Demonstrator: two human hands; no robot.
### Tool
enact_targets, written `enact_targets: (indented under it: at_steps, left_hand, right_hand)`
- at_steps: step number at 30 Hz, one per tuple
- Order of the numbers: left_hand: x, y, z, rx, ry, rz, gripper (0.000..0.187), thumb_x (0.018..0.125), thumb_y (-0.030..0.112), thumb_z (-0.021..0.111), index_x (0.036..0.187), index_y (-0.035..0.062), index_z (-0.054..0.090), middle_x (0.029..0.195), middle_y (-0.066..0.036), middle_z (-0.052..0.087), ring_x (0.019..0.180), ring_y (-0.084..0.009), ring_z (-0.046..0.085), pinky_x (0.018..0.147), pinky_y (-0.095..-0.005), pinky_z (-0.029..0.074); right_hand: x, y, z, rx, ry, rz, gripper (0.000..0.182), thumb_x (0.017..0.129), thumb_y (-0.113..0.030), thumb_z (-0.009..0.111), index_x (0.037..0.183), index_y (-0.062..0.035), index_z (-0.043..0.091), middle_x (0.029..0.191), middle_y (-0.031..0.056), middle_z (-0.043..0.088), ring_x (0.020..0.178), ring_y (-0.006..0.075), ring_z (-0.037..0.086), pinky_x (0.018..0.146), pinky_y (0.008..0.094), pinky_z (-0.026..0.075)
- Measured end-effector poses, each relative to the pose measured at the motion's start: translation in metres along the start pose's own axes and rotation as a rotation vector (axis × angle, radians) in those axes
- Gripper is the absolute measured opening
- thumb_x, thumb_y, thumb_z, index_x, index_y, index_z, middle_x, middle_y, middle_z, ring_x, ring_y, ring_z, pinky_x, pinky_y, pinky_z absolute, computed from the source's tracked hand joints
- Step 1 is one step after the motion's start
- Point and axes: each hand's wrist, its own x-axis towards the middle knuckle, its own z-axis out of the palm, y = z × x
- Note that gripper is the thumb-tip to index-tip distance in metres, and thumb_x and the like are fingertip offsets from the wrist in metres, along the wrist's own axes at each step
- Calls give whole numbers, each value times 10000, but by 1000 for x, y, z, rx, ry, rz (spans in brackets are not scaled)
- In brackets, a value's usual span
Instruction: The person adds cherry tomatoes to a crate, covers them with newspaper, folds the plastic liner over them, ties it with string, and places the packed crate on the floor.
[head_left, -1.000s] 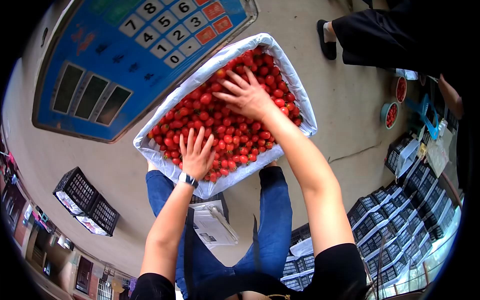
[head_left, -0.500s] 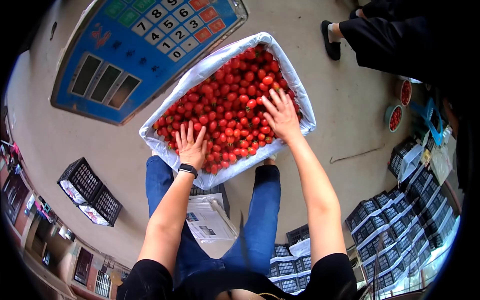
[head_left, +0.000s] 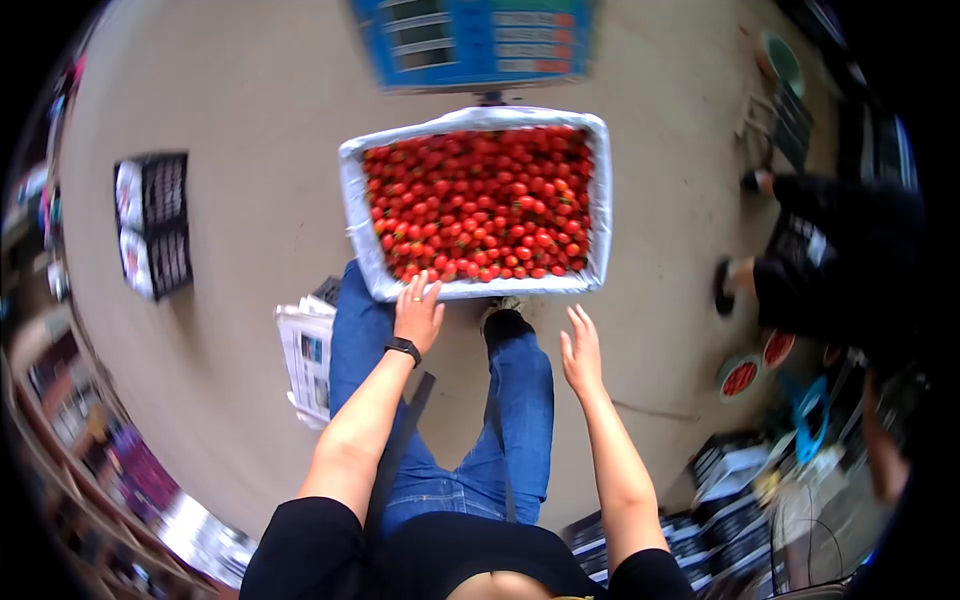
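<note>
A: ok so what's the left hand doing at the edge of the crate?

B: Fingertips look to be resting on the near rim, a bit apart, not gripping anything. Probably there because that's the side closest to the person. The right hand is in the air just short of the near right corner, thumb apart from the fingers, holding zip.

A: Where's the fruit?

B: In the crate, tomatoes starting just past the left fingertips. What the crate stands on is hidden, can't tell.

A: And why the liner?

B: Guessing it keeps fruit off the hard sides. It's folded over the rim, presumably so it won't slip in. The scale is beyond the crate, farther from the fingers, likely so it's readable over the fruit. Digits are blurred tho.

A: Headcount?

B: One crate, one liner, one scale, one band on the left wrist. One pile of papers left of the left fingers, two black crates farther left. Two tubs well right of the right fingers. Tomatoes? Way too many, all overlapping.
</note>
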Motion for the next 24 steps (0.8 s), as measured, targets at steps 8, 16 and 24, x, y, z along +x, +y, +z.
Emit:
enact_targets:
  at_steps: [8,16,24]
  left_hand:
    - [-110,-56,-27,-349,505,-545,322,779,75,540,1098,39,515,1162,-174,485,1091,-318,450,941,-390,351]
    - [-231,-181,81,-407,312,-1104,364,685,145,673,1018,68,545,1014,-146,521,995,-304,490,874,-369,401]
    - [-225,-214,110,-319,238,-868,292,687,168,690,908,74,524,930,-115,519,933,-306,486,816,-388,404]
  right_hand:
    - [-42,-15,-9,-146,-282,-23,399,833,-83,514,1221,-48,428,1217,156,458,1118,294,455,949,359,363]
    - [-43,-93,105,-88,-586,-86,317,837,-88,532,1147,-30,496,1067,149,556,991,255,547,874,333,424]
    - [-69,-125,200,-52,-726,-16,249,848,-72,519,1093,-24,525,1013,141,575,933,243,577,833,318,445]
